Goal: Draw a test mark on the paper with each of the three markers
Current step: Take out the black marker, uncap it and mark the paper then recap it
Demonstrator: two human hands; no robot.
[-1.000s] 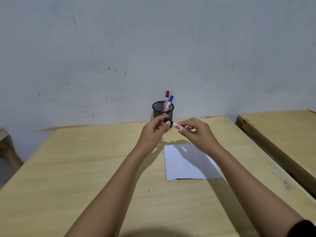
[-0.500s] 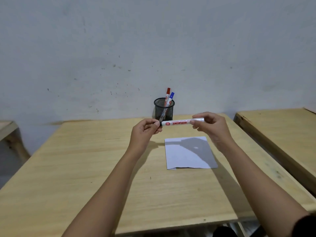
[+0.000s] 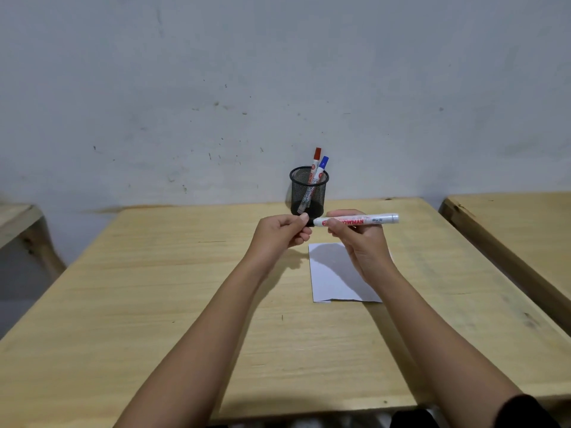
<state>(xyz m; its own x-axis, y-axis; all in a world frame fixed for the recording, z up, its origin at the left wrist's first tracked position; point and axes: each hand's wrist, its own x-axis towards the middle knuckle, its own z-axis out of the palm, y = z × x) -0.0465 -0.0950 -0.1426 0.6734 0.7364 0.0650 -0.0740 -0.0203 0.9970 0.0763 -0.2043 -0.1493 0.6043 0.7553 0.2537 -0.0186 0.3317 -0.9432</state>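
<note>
scuffed grey wall; wooden table

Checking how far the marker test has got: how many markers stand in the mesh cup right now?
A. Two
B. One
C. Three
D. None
A: only the red-capped marker and blue-capped marker stick out of the mesh cup; the third marker is in the hands.

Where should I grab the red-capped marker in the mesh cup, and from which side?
Pinch the red cap from above. The red-capped marker stands nearly upright in the mesh cup, so only its top clears the rim. The blue-capped marker crowds its right.
</note>
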